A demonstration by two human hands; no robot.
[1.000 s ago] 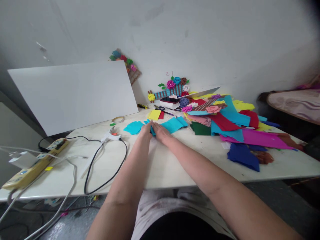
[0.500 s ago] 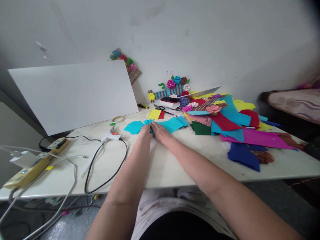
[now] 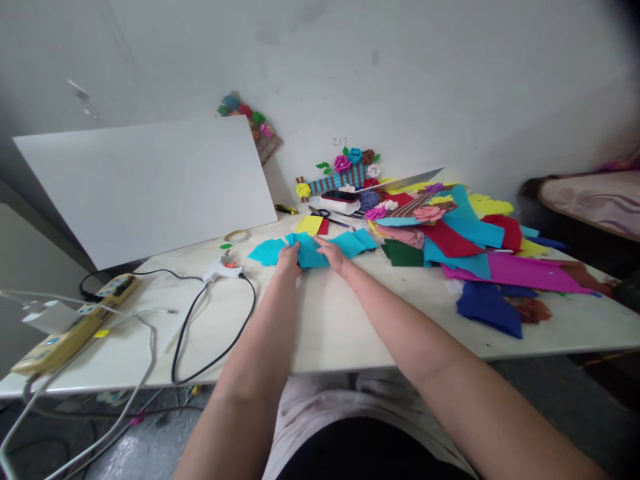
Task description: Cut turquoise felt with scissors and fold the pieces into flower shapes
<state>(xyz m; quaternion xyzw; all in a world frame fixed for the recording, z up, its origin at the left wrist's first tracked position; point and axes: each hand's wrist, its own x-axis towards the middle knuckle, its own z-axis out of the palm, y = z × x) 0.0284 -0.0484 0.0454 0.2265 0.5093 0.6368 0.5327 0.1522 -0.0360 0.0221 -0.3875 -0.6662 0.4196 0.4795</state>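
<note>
Turquoise crepe paper [image 3: 307, 252] lies crosswise in front of me on the table [image 3: 340, 327], its long axis running left to right, roughly in line with the near edge of the tabletop. It is well out from my body, at the end of both outstretched arms, so neither arm has a clear advantage in reach. My left hand [image 3: 289, 257] has the part left of the middle, thumb and fingers closed on a gathered fold that stands up a little. My right hand [image 3: 332, 253] is on the near side of the right half, loosely open, its fingers stretched leftward over the paper toward the left hand. A span of paper shows between the two hands, and more runs out beyond each of them: a fanned end to the left and a creased end to the right. I can't tell whether this is one length or overlapping pieces. Just beyond the paper is a yellow paper square [image 3: 309, 225]; off to the left lies a white glue gun [image 3: 222, 269], and past the right end sits dark green paper [image 3: 404, 253], near but apart.
</note>
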